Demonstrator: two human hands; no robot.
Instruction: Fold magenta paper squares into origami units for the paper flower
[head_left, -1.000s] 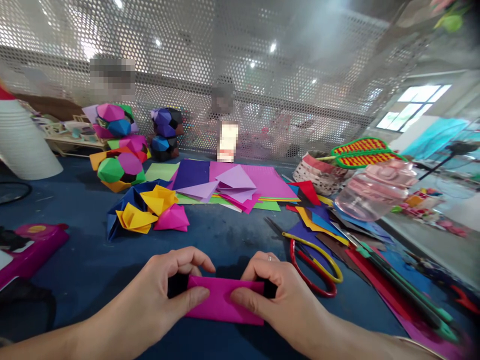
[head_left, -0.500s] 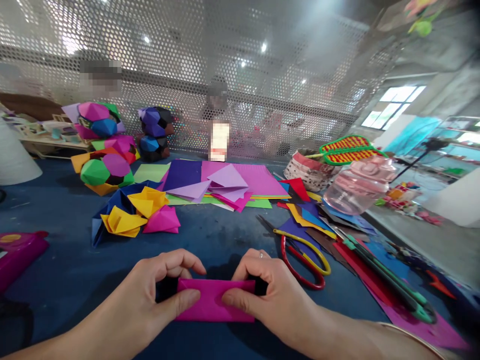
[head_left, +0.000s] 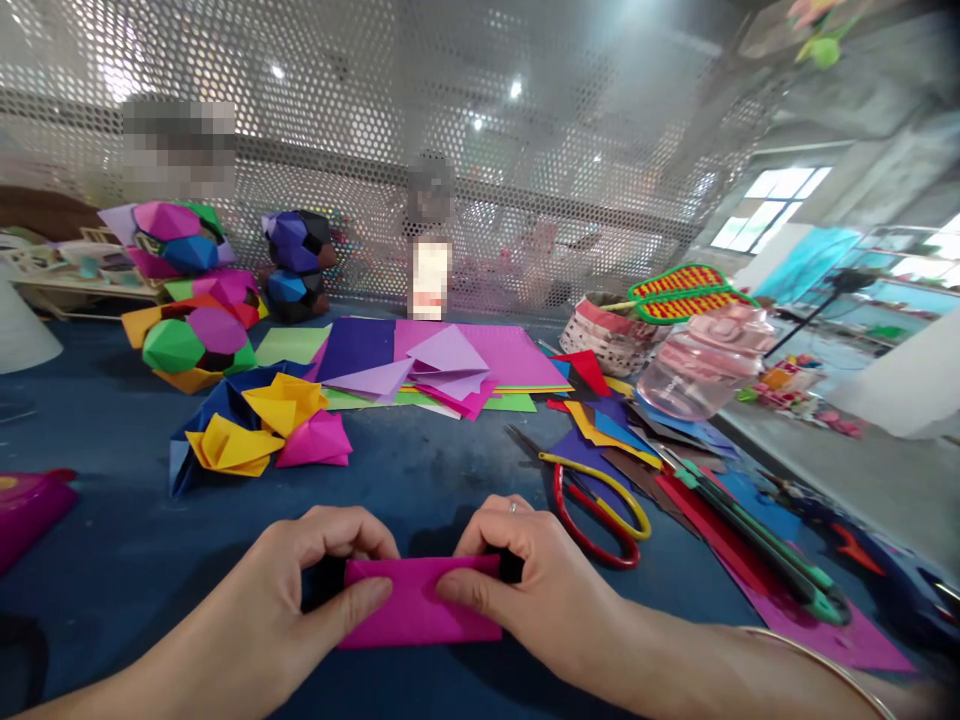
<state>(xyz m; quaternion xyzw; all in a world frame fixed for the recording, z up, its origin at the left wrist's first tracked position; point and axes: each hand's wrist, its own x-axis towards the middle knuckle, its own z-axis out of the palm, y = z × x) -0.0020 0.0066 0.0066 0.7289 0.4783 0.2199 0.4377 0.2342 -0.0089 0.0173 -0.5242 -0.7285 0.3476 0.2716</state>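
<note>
A folded magenta paper [head_left: 420, 615] lies lengthwise between my hands, low in the view over the blue table. My left hand [head_left: 322, 580] grips its left end, thumb on the front face and fingers curled behind the top edge. On the right end, my right hand [head_left: 517, 580] pinches it the same way, with a ring on one finger. Beyond the hands sit folded yellow pieces [head_left: 234, 444], a pink folded piece [head_left: 319, 438] and a dark blue one [head_left: 180, 460]. Scissors with red and yellow handles [head_left: 596, 505] rest near my right hand.
Behind are stacked coloured sheets [head_left: 510, 350], paper balls [head_left: 199, 340], a fabric basket [head_left: 600, 335] and a pink bottle [head_left: 701, 370]. A green-black cutter [head_left: 772, 545] lies over paper scraps on the right. A perforated metal screen [head_left: 487, 130] stands behind the table.
The fingers of my left hand have come closer to the paper's top edge. The whole view has shifted slightly, so things on the table appear further left.
</note>
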